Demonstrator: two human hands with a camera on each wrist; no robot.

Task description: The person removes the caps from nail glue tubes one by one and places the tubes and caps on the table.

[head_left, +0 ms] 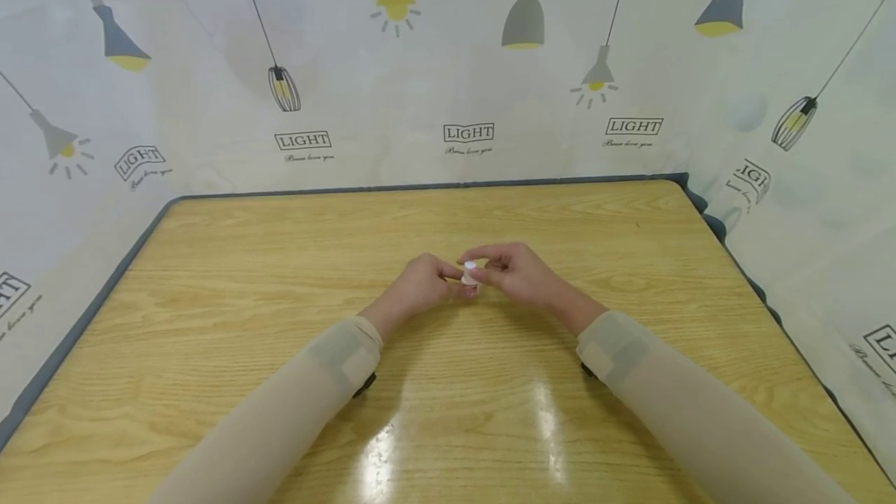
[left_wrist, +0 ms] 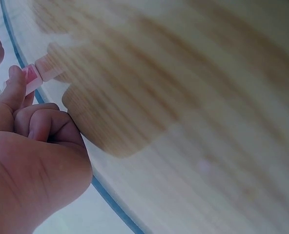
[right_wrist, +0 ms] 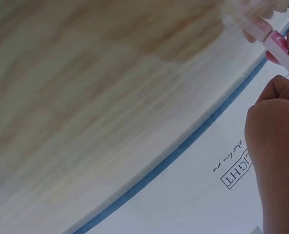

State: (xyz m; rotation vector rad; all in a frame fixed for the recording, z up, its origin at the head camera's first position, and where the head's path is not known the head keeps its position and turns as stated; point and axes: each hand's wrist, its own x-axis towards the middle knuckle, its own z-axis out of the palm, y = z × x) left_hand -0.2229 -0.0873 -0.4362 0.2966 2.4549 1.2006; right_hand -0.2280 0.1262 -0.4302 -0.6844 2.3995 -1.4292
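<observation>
Above the middle of the table, both hands meet at a small white bottle (head_left: 469, 277) with a pink label, which shows in the right wrist view. My left hand (head_left: 421, 284) grips the lower part of this bottle (left_wrist: 32, 77) between thumb and fingers; its other fingers are curled in. From the right, my right hand (head_left: 521, 274) pinches around the white top (head_left: 470, 264), thumb on the near side and index finger at the far side. The bottle's base stands on or just over the tabletop, mirrored in its gloss. Fingers hide much of the bottle.
A glossy wood-grain table (head_left: 280, 255) spreads under both arms, with a blue-grey edge (head_left: 280, 192). A pale cloth backdrop (head_left: 392, 92) printed with lamps and the word LIGHT hangs behind it and along both sides.
</observation>
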